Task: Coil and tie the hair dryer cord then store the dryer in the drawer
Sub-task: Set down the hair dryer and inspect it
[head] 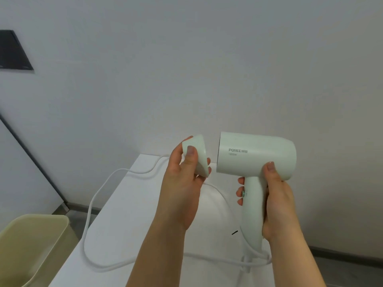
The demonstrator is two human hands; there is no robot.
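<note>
Hands (183, 175) (277, 199) hold dryer (255, 154), nozzle (199, 156); cord (89, 212) crosses white table (128, 220).

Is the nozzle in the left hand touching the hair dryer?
Apart. The head view shows a strip of wall between the nozzle and the hair dryer.

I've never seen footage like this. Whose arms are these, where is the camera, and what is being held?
No machine here: these are a person's two bare hands, filmed by one wide-angle camera worn on the head, looking down. The right hand grips the handle of a pale green hair dryer. The left hand holds a matching nozzle piece, apart from the barrel. The white cord lies uncoiled in loose loops on the white tabletop. A beige bin stands beside the table, lower left.
</note>
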